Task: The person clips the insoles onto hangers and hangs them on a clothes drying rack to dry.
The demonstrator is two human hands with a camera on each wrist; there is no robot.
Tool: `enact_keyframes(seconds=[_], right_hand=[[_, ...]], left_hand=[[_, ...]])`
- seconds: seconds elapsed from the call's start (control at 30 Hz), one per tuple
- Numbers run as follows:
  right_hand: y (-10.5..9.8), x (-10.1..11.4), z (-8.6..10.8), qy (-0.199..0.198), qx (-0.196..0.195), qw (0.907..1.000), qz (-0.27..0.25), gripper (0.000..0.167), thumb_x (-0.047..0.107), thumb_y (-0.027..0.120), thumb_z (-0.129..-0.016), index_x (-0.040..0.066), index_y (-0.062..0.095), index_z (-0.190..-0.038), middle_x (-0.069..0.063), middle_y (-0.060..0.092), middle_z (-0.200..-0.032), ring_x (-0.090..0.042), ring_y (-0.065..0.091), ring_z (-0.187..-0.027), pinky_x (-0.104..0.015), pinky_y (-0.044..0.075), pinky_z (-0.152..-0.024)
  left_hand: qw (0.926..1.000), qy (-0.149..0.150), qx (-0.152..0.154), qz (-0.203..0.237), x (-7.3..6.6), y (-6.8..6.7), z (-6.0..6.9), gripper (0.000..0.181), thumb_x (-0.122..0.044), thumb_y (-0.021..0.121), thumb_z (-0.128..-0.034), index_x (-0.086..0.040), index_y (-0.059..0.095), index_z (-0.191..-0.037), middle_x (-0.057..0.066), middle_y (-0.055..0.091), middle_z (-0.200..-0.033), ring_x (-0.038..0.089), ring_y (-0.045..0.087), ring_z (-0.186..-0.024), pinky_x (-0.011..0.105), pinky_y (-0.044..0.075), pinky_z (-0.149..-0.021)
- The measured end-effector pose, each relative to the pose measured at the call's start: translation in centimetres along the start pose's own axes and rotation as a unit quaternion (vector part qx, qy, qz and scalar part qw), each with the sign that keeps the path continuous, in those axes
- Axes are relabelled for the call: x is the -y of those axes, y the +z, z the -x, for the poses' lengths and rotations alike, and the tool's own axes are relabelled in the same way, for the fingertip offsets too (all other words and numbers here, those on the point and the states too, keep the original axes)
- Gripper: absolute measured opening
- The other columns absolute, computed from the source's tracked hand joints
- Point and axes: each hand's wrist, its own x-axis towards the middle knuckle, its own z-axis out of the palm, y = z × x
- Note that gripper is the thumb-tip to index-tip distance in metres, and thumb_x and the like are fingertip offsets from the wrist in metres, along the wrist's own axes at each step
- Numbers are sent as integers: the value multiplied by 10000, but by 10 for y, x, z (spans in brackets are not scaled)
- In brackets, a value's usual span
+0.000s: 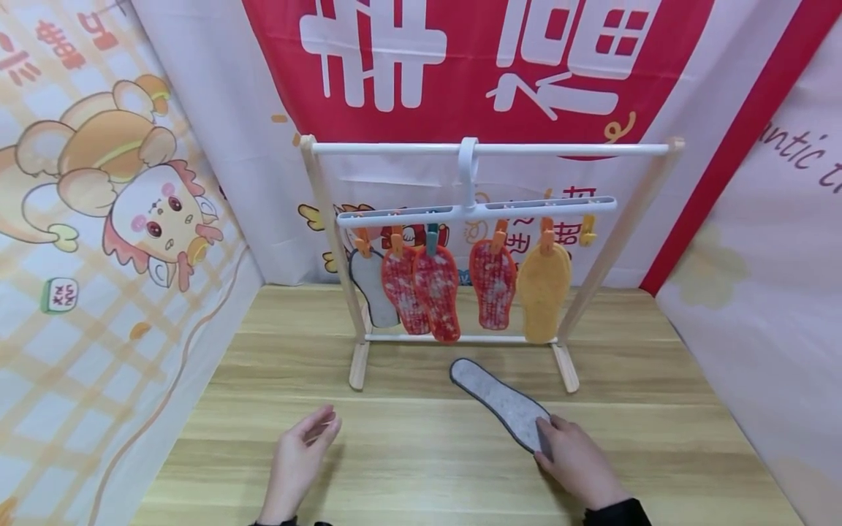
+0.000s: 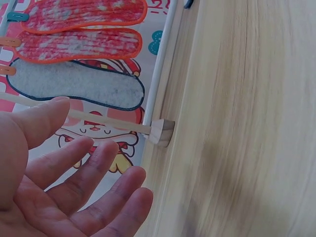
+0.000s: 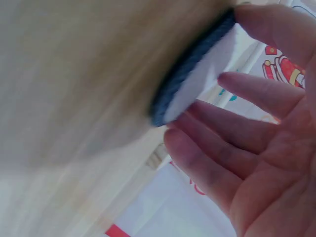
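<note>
My right hand (image 1: 579,460) holds a grey insole with a dark edge (image 1: 503,402) by its near end. The insole's far end points up and left towards the rack. Seen from the right wrist, my thumb and fingers (image 3: 222,168) touch opposite sides of the insole (image 3: 197,74). My left hand (image 1: 299,456) is over the table at the left, fingers loosely bent and holding nothing. On the hanger (image 1: 408,215), clips hold a grey insole (image 1: 375,288), three red-and-white insoles (image 1: 436,292) and a yellow insole (image 1: 544,292).
The hanger hooks over the top bar of a wood-and-white rack (image 1: 395,149), whose feet (image 1: 359,365) stand on the wooden table (image 1: 395,453). A yellow clip (image 1: 588,230) hangs at the hanger's right end, holding nothing. Printed cloths (image 1: 191,329) enclose the table's back and sides.
</note>
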Motion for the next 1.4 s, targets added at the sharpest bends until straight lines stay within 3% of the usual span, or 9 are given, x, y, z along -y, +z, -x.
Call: enact_keyframes(seconds=[0.2, 0.33, 0.5, 0.7, 0.87, 1.0, 1.1, 1.2, 1.4], right_hand=[[3, 6, -2, 36, 218, 9996, 152, 494, 44, 751, -784, -54, 625, -1252, -354, 583, -1193, -465, 613, -1035, -573, 504, -882], [6, 3, 1, -46, -184, 9996, 205, 469, -91, 676, -790, -31, 632, -1253, -335, 605, -1176, -458, 635, -986, -569, 524, -827], [4, -8, 4, -99, -690, 9975, 144, 464, -77, 725, -741, 21, 680, -1192, -212, 691, -1064, -384, 682, -848, -534, 543, -680], [-8, -24, 10, -23, -1543, 9868, -489, 326, -45, 810, -717, 51, 732, -1019, -101, 732, -891, -274, 707, -750, -462, 566, -647], [-20, -38, 17, -12, -2740, 9563, -1017, 279, -35, 845, -670, 86, 743, -900, -46, 734, -810, -237, 696, -687, -375, 545, -583], [-34, -42, 20, 190, -3450, 9250, -1584, 261, -25, 861, -659, 59, 745, -877, -66, 737, -796, -159, 687, -720, -164, 490, -657], [-50, -40, 22, 649, -3593, 9055, -2161, 227, -4, 862, -697, 30, 743, -888, -88, 736, -811, 8, 642, -763, -62, 432, -696], [-66, -37, 22, 1225, -3539, 8861, -2729, 200, 46, 844, -767, 17, 743, -937, 4, 725, -830, 119, 583, -770, -70, 445, -655], [-90, -36, 18, 1816, -3413, 8495, -3590, 220, 142, 775, -876, 2, 714, -1035, 129, 678, -821, -4, 610, -683, -127, 462, -574]], left_hand=[[10000, 22, -13, 66, -3, 4, 2, 415, -215, 729, -917, -10, 642, -1268, 132, 686, -1180, 275, 667, -1050, 267, 543, -869], [9999, 74, 45, 132, -6, 7, 3, 420, -227, 728, -918, -9, 642, -1266, 132, 688, -1173, 271, 664, -1050, 285, 543, -878], [9995, 81, 188, 227, -10, 12, 5, 442, -255, 728, -914, -8, 638, -1270, 130, 686, -1172, 262, 660, -1054, 281, 536, -892], [9992, 197, 240, 261, -14, 16, 6, 454, -269, 724, -915, -6, 634, -1274, 127, 686, -1175, 252, 661, -1051, 293, 535, -901], [9990, 262, 279, 243, -15, 19, 6, 437, -237, 723, -917, 0, 632, -1273, 122, 692, -1163, 244, 664, -1047, 292, 531, -906], [9986, 343, 316, 240, -17, 22, 5, 414, -213, 726, -914, 2, 642, -1257, 120, 696, -1148, 251, 665, -1037, 251, 535, -877], [9981, 417, 385, 257, -20, 26, 3, 402, -204, 726, -914, 4, 648, -1249, 117, 700, -1134, 255, 669, -1028, 233, 539, -849], [9974, 468, 483, 260, -25, 30, 2, 400, -204, 724, -916, 3, 647, -1250, 116, 702, -1128, 259, 673, -1026, 253, 550, -839], [9966, 491, 650, 125, -40, 38, -3, 422, -242, 717, -921, -10, 643, -1266, 104, 702, -1141, 243, 675, -1027, 311, 557, -855]])
